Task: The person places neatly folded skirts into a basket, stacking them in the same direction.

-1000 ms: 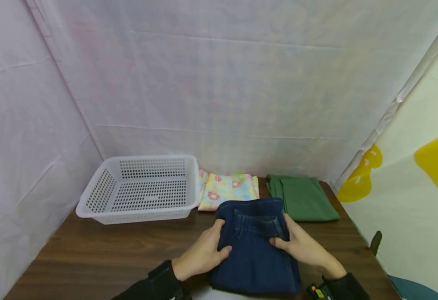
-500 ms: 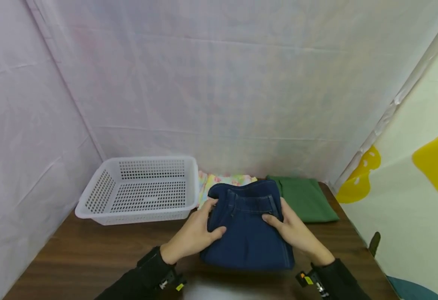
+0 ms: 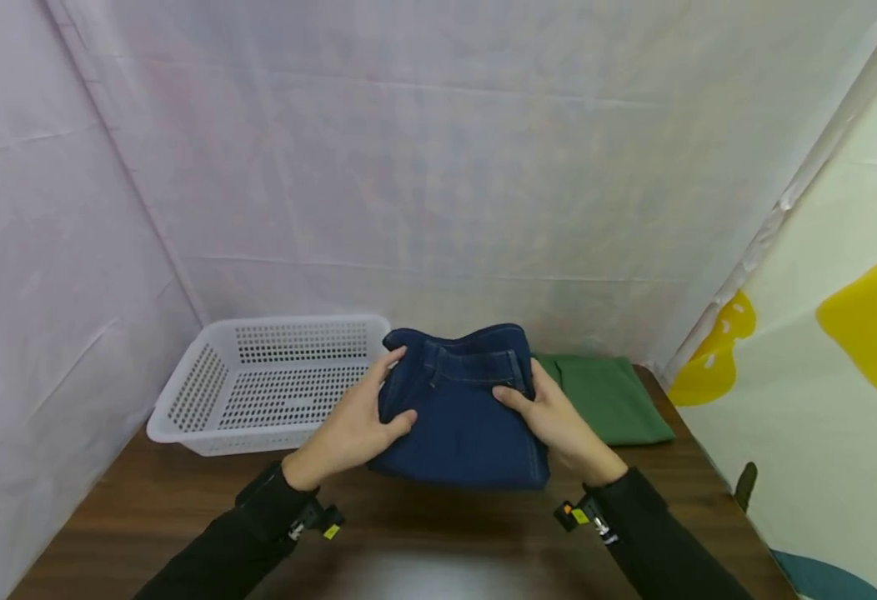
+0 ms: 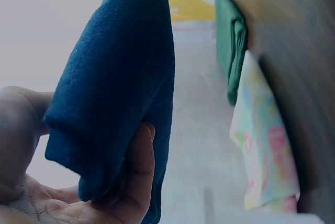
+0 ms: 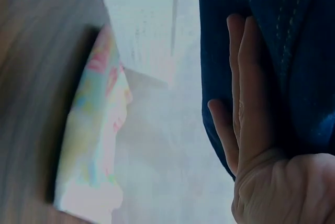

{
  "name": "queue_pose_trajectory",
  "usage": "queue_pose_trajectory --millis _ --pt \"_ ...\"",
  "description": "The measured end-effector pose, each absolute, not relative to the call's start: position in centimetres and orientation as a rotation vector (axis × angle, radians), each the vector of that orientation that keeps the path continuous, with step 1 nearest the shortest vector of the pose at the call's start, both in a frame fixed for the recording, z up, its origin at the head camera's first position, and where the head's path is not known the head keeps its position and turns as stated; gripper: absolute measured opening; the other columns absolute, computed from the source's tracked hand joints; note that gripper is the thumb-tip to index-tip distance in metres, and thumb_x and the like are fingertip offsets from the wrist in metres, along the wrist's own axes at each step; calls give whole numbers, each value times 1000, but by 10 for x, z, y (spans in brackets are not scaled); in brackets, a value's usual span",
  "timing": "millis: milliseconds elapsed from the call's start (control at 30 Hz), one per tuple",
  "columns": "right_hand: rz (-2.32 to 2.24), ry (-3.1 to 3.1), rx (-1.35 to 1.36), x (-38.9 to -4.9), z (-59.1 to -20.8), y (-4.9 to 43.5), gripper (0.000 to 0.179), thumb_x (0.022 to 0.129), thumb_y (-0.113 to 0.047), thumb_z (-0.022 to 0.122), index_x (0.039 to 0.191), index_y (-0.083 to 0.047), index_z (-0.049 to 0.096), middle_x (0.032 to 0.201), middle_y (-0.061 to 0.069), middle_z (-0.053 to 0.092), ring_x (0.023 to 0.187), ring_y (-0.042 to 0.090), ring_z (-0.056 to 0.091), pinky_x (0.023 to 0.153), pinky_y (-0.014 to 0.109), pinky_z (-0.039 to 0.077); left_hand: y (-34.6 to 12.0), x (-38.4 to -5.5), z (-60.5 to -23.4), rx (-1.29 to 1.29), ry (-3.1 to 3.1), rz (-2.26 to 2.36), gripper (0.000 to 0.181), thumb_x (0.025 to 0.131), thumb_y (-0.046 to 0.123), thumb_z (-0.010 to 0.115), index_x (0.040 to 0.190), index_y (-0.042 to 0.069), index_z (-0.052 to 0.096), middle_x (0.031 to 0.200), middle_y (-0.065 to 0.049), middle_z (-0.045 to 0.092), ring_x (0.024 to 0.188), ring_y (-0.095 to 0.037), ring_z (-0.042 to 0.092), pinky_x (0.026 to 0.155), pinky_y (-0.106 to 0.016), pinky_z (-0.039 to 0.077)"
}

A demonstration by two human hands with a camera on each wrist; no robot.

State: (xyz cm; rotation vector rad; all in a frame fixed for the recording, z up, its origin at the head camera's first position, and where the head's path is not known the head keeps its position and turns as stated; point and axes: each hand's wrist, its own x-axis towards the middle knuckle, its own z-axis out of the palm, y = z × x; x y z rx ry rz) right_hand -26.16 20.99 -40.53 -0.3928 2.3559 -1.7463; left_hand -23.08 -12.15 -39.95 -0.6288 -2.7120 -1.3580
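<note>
Folded dark blue jeans [image 3: 461,429] hang above the table between both hands, a stitched waistband or pocket edge at the top. My left hand [image 3: 356,421] grips their left side, thumb on the upper face; in the left wrist view its fingers [image 4: 140,169] reach underneath the denim. On the right side, my right hand [image 3: 562,421] holds them with the thumb on top. Its fingers [image 5: 254,88] lie straight along the underside in the right wrist view. Beneath and behind the jeans, a floral cloth [image 4: 267,145] is hidden from the head view.
A white perforated basket [image 3: 258,443] stands at the back left, its right end partly behind the jeans. Folded green cloth [image 3: 611,404] lies at the back right. White sheeting [image 3: 438,167] encloses the brown wooden table [image 3: 146,517].
Both hands have raised the jeans off the table and carried them away from the body and leftward. They now cover the floral cloth and overlap the basket's right end in the head view.
</note>
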Motion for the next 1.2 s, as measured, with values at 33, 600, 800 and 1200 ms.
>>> queue_pose_trajectory --millis 33,600,800,1200 --pt "-1754 2348 -391 -265 -403 206 84 121 -35 67 188 -24 17 185 16 44 163 42 55 135 63 46 -125 -233 -397 -630 -2704 -1346 92 111 20 77 187 16 25 185 -31 40 170 -54 43 128 -79 47" --pt "-1818 2043 -365 -310 -387 142 78 115 -11 56 183 -10 18 184 25 40 170 45 45 139 60 44 -180 -257 -387 -546 -2725 -1184 86 114 11 71 187 14 25 190 -33 25 153 -63 57 114 -74 57" --pt "-1834 1853 -403 -324 -378 117 83 109 -1 56 183 -13 22 184 20 42 169 38 47 137 55 45 -200 -262 -379 -490 -2736 -1117 86 113 7 69 187 12 25 187 -38 29 101 -61 69 81 -50 52" --pt "-1857 1747 -457 -342 -370 63 76 117 9 49 184 -10 21 182 24 44 169 41 49 136 60 48 -241 -275 -371 -359 -2803 -1003 84 113 5 66 186 9 25 182 -45 30 67 -27 56 71 -46 47"
